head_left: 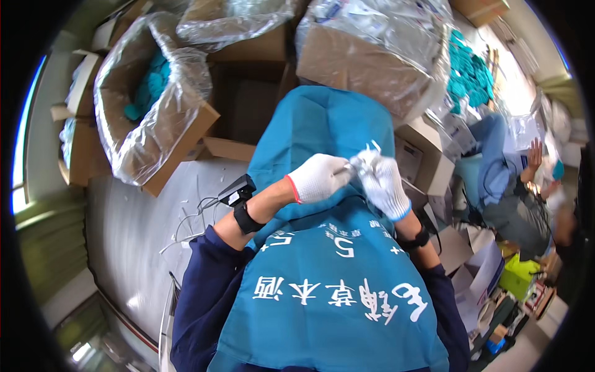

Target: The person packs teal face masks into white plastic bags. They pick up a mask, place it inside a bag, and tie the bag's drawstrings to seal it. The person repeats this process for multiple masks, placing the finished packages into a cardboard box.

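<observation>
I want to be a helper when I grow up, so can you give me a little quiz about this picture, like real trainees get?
1. What colour is the trim on the wrist end of the left hand's white glove?

2. True or false: the person's two hands are stretched far apart.

3. The teal pieces at the far left of the picture are in:
A) a glass jar
B) a plastic-lined cardboard box
C) a metal bucket

Key:
1. Red.
2. False: the right hand is close beside the left, in front of the blue apron.
3. B.
</observation>
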Demonstrator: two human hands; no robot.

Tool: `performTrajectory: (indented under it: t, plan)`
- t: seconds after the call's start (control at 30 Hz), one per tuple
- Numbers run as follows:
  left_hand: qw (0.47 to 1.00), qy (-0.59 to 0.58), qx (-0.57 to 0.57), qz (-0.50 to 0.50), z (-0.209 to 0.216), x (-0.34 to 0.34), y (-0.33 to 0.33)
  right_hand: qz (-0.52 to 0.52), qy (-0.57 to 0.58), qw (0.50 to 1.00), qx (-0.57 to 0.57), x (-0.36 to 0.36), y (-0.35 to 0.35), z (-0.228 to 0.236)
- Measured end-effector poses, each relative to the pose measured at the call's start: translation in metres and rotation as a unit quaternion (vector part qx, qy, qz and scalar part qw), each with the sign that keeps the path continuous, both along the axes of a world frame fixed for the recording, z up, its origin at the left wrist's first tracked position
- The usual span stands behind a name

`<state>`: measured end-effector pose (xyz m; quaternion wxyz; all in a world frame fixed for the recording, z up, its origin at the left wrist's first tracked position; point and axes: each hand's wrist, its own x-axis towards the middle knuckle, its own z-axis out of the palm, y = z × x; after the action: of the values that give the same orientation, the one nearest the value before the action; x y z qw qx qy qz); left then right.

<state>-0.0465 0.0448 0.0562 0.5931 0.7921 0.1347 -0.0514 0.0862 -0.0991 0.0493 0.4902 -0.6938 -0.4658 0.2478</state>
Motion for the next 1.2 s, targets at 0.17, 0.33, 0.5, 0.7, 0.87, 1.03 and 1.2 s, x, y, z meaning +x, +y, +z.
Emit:
performTrajectory:
  t: [0.17,0.33,0.5,0.7,0.87,1.03,1.2]
  plan:
    - [0.989,-0.002,-0.106,-0.101,0.025,-0.027,0.004,0.13,0.244,0.955,-0.109,-0.016,-0.021,0.025]
    - [0.966,-0.005,-0.166,-0.197,0.041,-0.059,0.01,0.189,0.336,0.9,-0.202,-0.04,-0.031,0.066]
    - [0.956,0.071,-0.168,-0.231,0.058,-0.079,0.034,0.196,0.429,0.842,-0.263,-0.045,-0.033,0.059]
    - [0.97,0.09,-0.158,-0.162,0.06,-0.106,0.085,0.173,0.485,0.825,-0.234,-0.04,-0.053,0.008]
    - [0.912,0.164,-0.265,0.268,0.064,-0.128,0.166,-0.052,0.703,0.694,-0.144,-0.027,-0.083,-0.027]
    - [0.818,0.031,-0.432,0.379,-0.04,-0.107,0.219,-0.138,0.72,0.676,-0.075,-0.024,-0.023,-0.016]
    - [0.932,0.055,0.266,0.238,-0.075,-0.035,0.193,-0.11,0.755,0.645,0.039,-0.002,0.008,-0.019]
